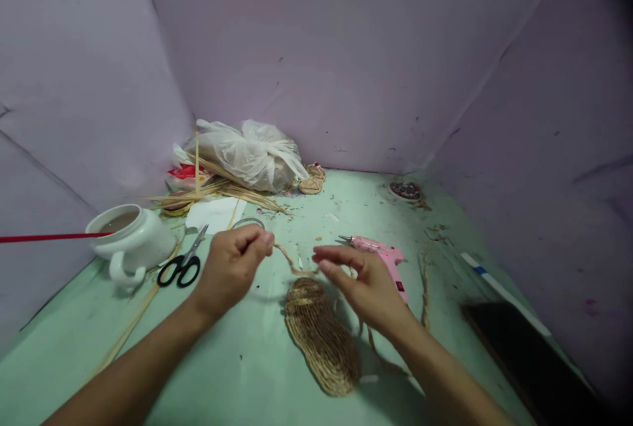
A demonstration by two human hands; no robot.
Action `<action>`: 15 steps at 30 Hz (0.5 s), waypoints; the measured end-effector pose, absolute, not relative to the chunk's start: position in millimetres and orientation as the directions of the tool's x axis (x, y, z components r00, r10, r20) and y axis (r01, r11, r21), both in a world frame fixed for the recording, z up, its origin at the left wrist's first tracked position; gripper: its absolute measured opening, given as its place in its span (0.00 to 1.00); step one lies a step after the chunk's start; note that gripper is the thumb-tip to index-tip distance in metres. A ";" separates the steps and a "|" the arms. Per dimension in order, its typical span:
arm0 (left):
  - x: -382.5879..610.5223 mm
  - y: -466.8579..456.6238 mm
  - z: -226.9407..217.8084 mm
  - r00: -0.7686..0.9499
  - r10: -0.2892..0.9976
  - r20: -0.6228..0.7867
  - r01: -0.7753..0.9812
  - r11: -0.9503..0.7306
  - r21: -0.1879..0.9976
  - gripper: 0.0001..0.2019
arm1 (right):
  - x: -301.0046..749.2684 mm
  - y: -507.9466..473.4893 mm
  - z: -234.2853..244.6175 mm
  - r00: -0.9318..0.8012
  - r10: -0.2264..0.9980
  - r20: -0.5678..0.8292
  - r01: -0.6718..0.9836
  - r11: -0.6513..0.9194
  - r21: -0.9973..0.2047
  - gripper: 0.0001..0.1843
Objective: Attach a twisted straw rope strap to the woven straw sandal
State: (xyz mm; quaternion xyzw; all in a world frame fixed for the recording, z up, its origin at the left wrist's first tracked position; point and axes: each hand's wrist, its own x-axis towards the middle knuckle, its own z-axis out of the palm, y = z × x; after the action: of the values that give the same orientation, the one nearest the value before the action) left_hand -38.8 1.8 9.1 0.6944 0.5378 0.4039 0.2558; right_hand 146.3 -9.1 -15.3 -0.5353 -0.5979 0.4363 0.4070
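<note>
My left hand is closed, with thumb and forefinger pinching a thin tan fibre cord. The cord sags slackly across to my right hand, whose thumb and fingertips are close together around it; the exact grip is partly hidden. More cord trails down behind my right wrist. Below and between both hands, a woven sole-shaped fibre piece lies on the table. A pink glue gun rests just beyond my right hand, its red light lit. Scissors with black handles lie left of my left hand.
A white teapot-like pot stands left, a red strip reaching its mouth. Behind are a white plastic bag, dry fibre strips and a small woven piece. A round dish sits back right; a dark slab lies right.
</note>
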 end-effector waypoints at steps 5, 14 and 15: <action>-68.1 -2.3 27.4 -0.050 0.911 0.409 0.305 -0.376 0.875 0.11 | 171.7 4.7 -12.5 -0.049 0.997 0.065 0.352 0.078 -0.933 0.15; -67.9 4.1 52.6 -0.284 0.865 0.413 -0.104 -0.456 0.884 0.13 | 171.5 1.5 -7.4 -0.350 0.936 -0.047 0.519 0.152 -0.841 0.13; -65.3 3.6 54.6 -0.301 0.854 0.425 -0.102 -0.472 0.876 0.12 | 167.1 -1.0 -7.2 -0.390 0.919 -0.057 0.480 0.150 -0.864 0.13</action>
State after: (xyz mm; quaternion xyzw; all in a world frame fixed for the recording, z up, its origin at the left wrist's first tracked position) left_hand -65.3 3.6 54.6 0.4855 0.3872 0.7074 0.3375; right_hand 167.1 -1.0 -7.2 -0.4897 -0.7141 0.4302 0.2553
